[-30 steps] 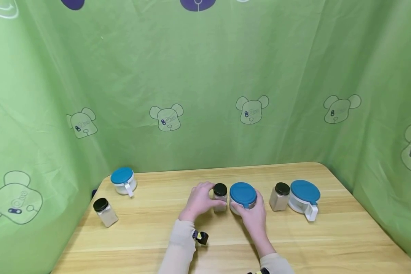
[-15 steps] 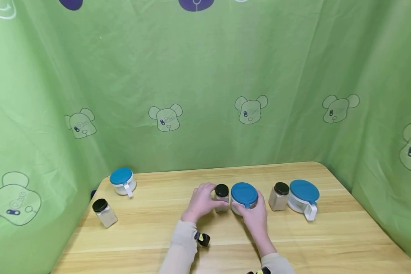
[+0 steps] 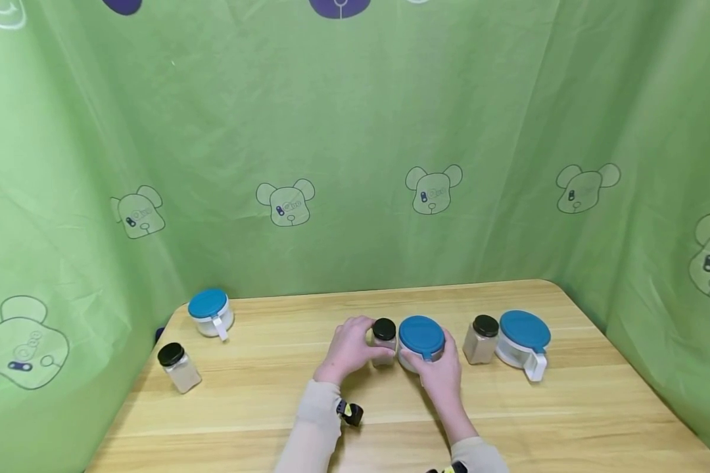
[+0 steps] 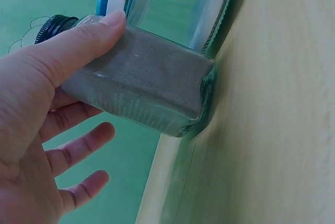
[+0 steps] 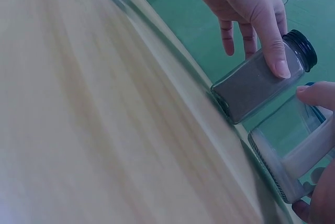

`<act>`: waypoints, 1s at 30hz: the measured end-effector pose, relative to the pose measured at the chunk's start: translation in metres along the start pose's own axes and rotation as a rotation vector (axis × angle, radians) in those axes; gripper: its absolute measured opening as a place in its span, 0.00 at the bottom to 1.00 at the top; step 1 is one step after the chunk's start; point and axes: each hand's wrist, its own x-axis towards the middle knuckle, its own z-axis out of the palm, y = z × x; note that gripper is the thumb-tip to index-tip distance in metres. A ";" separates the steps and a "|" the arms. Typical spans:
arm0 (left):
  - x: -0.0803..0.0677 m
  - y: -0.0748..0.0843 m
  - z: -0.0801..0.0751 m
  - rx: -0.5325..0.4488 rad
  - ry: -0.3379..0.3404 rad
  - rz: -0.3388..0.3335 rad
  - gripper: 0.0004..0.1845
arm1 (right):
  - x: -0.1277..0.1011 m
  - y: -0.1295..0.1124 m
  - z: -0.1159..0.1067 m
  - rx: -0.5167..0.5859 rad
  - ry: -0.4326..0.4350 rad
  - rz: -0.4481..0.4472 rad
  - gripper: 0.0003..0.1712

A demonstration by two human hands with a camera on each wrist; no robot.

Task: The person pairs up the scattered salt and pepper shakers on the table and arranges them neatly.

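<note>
Here, in labelled lines, is what I see through the head and wrist cameras.

Left hand: my left hand sits near the table's middle, thumb and fingers clamped on the small spice jar; in the left wrist view the thumb lies pressed along the glass, and two lower fingers hang loose and apart.

Spice jar: square clear glass, black screw cap, filled with grey-brown powder, standing upright on the wooden table. It stands just beside the blue-lidded container, at that container's 9 o'clock.

Right hand: my right hand wraps the near side of the blue-lidded container, fingers curled round its clear wall. In the right wrist view a fingertip rests on the glass near the lid.

Blue-lidded container: round, clear, with a flat teal lid, a layer of white powder at the bottom, standing at the table's centre.

Other jars, 3 o'clock: a second black-capped jar just beside a second blue-lidded pot with a white handle.

Other jars, 9 o'clock: a third blue-lidded pot near the far left corner, and a third black-capped jar nearer me, well apart from my hands.

Backdrop: green curtain printed with bear faces, behind and on both sides of the table.
</note>
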 end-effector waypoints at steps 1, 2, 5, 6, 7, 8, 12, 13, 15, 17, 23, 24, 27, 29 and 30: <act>0.000 0.000 0.000 0.001 -0.001 -0.001 0.32 | 0.000 0.000 0.000 0.000 0.001 0.000 0.60; 0.000 0.000 0.000 0.002 -0.003 -0.001 0.32 | 0.000 0.000 0.000 0.000 0.001 0.002 0.60; 0.000 0.000 0.000 0.004 -0.008 -0.005 0.32 | 0.000 0.000 0.000 0.002 0.002 0.002 0.60; 0.000 0.000 0.000 0.004 -0.010 -0.007 0.32 | 0.000 0.001 0.000 0.002 0.001 0.002 0.60; 0.000 0.000 0.000 0.004 -0.011 -0.008 0.31 | 0.000 0.001 0.000 0.004 0.001 0.002 0.59; 0.000 0.000 0.000 0.004 -0.013 -0.009 0.31 | 0.000 0.001 0.000 0.004 0.001 0.002 0.59; 0.000 0.000 0.000 -0.001 -0.018 -0.012 0.31 | 0.000 0.001 0.000 0.007 0.001 0.002 0.59; 0.000 0.000 0.000 -0.004 -0.018 -0.013 0.31 | 0.000 0.002 0.000 0.007 0.001 0.001 0.59; 0.000 0.000 0.001 -0.010 -0.021 -0.015 0.30 | 0.000 0.002 0.000 0.006 0.001 0.002 0.59; 0.000 -0.001 0.001 -0.016 -0.021 -0.016 0.29 | 0.000 0.002 0.000 0.007 0.002 0.002 0.59; 0.000 -0.002 0.001 -0.023 -0.021 -0.014 0.29 | -0.001 0.001 0.000 0.013 0.005 0.003 0.58; 0.000 -0.002 0.000 -0.023 -0.023 -0.015 0.30 | -0.001 0.001 0.000 0.013 0.004 0.003 0.58; -0.001 -0.002 0.000 -0.030 -0.023 -0.014 0.30 | -0.001 0.001 0.000 0.013 0.002 0.003 0.58; -0.001 -0.002 0.000 -0.033 -0.026 -0.017 0.30 | -0.001 0.001 0.000 0.010 0.003 0.000 0.58; -0.001 -0.002 0.000 -0.036 -0.029 -0.020 0.31 | -0.001 0.001 0.001 0.012 0.003 -0.003 0.58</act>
